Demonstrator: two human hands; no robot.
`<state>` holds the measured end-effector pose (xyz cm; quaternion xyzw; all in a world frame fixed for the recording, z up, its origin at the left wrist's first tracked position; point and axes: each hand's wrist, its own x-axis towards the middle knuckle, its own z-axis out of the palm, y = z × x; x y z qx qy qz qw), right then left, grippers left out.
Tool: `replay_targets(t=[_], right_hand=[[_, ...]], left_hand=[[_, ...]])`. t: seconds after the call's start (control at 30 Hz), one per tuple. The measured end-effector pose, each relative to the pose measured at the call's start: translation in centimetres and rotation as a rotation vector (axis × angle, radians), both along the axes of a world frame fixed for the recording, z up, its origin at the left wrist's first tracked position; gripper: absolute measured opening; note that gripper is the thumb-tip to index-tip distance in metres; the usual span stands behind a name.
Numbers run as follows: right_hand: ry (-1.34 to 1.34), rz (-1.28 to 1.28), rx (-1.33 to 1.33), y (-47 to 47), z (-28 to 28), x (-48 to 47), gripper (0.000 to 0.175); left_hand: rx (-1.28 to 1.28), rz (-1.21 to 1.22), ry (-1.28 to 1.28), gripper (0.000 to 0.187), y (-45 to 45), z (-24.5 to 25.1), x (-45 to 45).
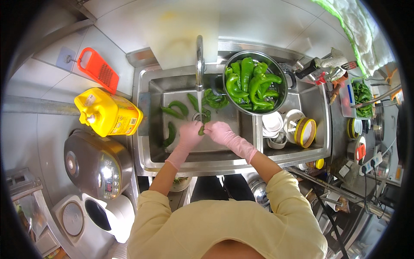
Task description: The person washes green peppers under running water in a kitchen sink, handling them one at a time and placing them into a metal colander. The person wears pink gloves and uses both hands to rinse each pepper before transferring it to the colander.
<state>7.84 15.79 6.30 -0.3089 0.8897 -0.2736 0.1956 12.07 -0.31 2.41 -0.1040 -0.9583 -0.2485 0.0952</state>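
Note:
Both my hands wear pink gloves and meet over the left basin of a steel sink (155,162). My left hand (190,134) grips a green pepper (201,130), mostly hidden by the fingers. My right hand (219,132) pinches the same pepper from the other side. Just beyond them, water runs from a curved metal faucet (199,64). Several long green peppers (170,134) lie on the basin floor, left of and beyond my hands. A metal colander (228,58) heaped with green peppers (247,77) rests over the sink's far side, partly above the divider.
White dishes (272,122) and a yellow-rimmed round container (305,132) sit in the right basin. Left of the sink stand a yellow jug (110,113) and a rice cooker (93,165); an orange grater (98,69) hangs above. A clear tub (347,98) of cut green vegetables stands right.

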Motion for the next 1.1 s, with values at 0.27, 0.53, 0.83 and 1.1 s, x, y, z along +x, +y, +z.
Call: replay_targets(t=[0.27, 0.53, 0.83, 1.1], right_hand=[[0.001, -0.079, 0.014, -1.8, 1.6, 1.0, 0.015], [0.089, -0.127, 0.12, -3.6, 0.0, 2.0, 0.013], [0.589, -0.231, -0.042, -2.5, -0.5, 2.1, 0.011], [0.565, -0.091, -0.15, -2.3, -0.5, 2.2, 0.012]], left_hand=[[0.044, -0.114, 0.051, 0.017, -1.3, 0.1, 0.2], [-0.045, -0.081, -0.213, 0.022, -1.1, 0.0, 0.5], [-0.023, 0.075, -0.141, 0.021, -0.3, 0.9, -1.3], [0.002, 0.015, -0.109, 0.024, -0.3, 1.6, -0.8]])
